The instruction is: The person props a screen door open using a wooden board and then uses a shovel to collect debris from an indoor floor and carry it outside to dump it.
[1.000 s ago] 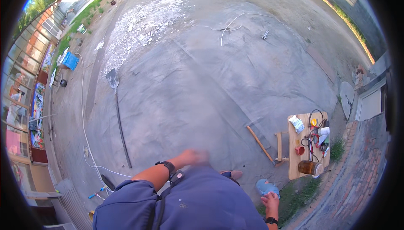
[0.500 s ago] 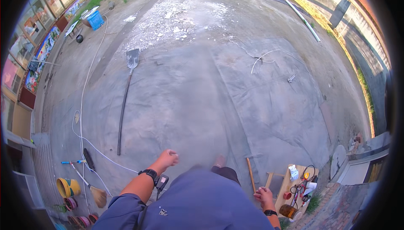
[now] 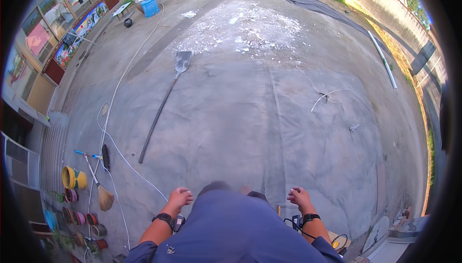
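My left hand [image 3: 181, 197] is held out low beside my body, fingers loosely curled and slightly apart, with nothing visible in it. My right hand [image 3: 299, 196] is in a similar pose on the other side, also without anything visible in its grip. Dark bands circle both wrists. Between my body and the right hand, the end of a wooden handle [image 3: 279, 210] shows, apart from the fingers; the rest of it is hidden. A pale cable [image 3: 139, 170] runs along the ground towards my left hand.
Grey sheeting [image 3: 226, 118] covers the ground. A long-handled shovel [image 3: 159, 114] lies ahead on the left, before white rubble [image 3: 245, 27]. A broom [image 3: 105, 198], yellow bucket [image 3: 73, 178] and several pots line the left. A metal tool [image 3: 354, 127] lies right; a pipe [image 3: 383, 61] lies beyond.
My right hand has moved forward and inward, away from the wooden handle. My view has turned, so the wooden bench of tools at right is mostly hidden behind my right arm.
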The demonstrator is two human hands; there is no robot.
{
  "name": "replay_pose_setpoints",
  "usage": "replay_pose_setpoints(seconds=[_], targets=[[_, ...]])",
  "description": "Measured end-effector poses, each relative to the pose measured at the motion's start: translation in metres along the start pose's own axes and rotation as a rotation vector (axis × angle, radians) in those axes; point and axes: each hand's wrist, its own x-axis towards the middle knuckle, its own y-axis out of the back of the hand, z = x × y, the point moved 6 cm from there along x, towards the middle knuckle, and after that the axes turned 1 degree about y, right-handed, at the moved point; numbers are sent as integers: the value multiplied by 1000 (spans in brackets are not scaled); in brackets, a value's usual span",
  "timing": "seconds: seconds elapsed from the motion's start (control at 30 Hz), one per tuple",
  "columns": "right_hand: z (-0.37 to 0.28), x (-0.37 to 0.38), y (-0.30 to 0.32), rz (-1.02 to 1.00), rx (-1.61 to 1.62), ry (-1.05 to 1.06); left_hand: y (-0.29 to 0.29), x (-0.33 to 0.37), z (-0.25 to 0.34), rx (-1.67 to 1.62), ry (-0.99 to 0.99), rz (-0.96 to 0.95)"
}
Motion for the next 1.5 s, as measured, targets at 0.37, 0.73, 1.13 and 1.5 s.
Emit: replay_pose_setpoints(seconds=[0.37, 0.73, 1.13, 1.5], targets=[[-66, 67, -61, -137, -175, -70, 41, 23, -11, -173, 99, 117], [-219, 126, -203, -201, -274, 1, 138, 103, 123, -279, -38, 188], [-385, 244, -352, -387, -541, 26, 172, 158, 160, -533, 96, 348], [-578, 392, -449, -439, -619, 114, 188, 231, 317, -580, 127, 484]])
